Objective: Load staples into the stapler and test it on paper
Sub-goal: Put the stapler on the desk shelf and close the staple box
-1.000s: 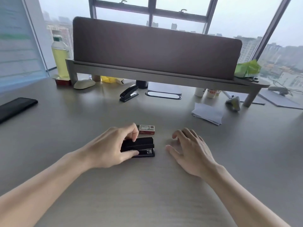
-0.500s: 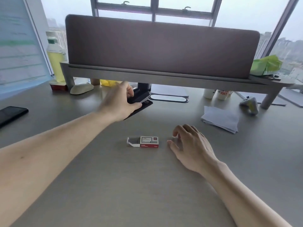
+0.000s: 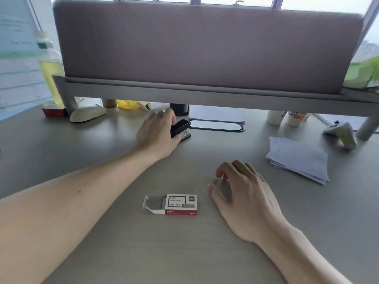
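Observation:
A black stapler lies far out on the grey desk, just below the shelf edge. My left hand is stretched out and closed on its left end, hiding that part. A red and white staple box lies near me in the middle, its tray slid out to the left with grey staples showing. My right hand rests palm down on the desk just right of the box, fingers loosely curled and holding nothing. A small stack of white paper lies at the right.
A grey shelf riser with a dark panel spans the back of the desk. Under and beside it are a white mouse, a yellow drink bottle, white cups, an oval cable port and a white handheld device.
My left hand carried the stapler from beside the staple box out to the far desk under the shelf and lowered it onto the desk. The right hand stayed put.

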The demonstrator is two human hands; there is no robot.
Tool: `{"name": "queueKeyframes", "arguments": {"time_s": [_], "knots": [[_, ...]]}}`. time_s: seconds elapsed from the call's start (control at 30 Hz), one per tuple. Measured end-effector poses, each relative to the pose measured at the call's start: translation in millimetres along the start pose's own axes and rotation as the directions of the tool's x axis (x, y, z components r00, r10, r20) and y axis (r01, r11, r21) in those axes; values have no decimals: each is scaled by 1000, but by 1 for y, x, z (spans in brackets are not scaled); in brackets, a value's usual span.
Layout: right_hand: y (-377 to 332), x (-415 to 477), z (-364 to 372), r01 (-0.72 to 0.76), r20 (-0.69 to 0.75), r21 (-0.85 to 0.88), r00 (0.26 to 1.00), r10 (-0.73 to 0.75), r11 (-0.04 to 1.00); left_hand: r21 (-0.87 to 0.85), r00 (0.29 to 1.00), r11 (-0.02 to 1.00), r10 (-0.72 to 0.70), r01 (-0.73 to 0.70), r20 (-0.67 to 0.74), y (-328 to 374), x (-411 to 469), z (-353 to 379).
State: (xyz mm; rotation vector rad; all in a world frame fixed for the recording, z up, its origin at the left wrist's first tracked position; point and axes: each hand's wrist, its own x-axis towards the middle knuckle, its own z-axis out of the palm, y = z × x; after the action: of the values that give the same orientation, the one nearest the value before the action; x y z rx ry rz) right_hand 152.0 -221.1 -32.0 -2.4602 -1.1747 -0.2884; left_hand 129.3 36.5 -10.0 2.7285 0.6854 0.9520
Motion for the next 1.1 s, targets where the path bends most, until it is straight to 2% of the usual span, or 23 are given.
{"name": "queueKeyframes", "arguments": {"time_s": [0.07,0.13,0.23,0.4,0.57,0.73,0.87,0.93,1.0,1.1], "knots": [[1,0,0,3,-3,14,1000,-3,1000,76,995,995,75,-70,-63,-9,-2,-4],[0,0,1,8,-4,19,1000,-8,1000,107,997,993,57,-51,-50,-20,-1,-6],[0,-1,0,14,3,21,1000,-14,1000,92,995,993,-73,67,63,-27,4,2],[0,-1,-1,16,15,25,1000,-16,1000,23,939,964,-263,265,220,-26,25,17],[-1,-1,-1,13,23,31,1000,-14,999,43,930,942,-336,333,150,-23,33,30],[0,0,0,15,20,20,1000,-15,1000,51,941,942,-335,332,56,-23,33,39],[-1,0,-1,13,25,16,1000,-13,1000,74,953,952,-300,296,51,-19,28,33],[-1,0,-1,13,14,24,1000,-13,1000,-23,970,970,-240,241,18,-14,21,19],[-1,0,-1,7,5,33,1000,-7,999,-240,991,963,-129,121,-18,-9,4,0],[-1,0,-1,1,-3,28,1000,-1,1000,-491,999,870,44,-35,6,3,-47,-40]]}}
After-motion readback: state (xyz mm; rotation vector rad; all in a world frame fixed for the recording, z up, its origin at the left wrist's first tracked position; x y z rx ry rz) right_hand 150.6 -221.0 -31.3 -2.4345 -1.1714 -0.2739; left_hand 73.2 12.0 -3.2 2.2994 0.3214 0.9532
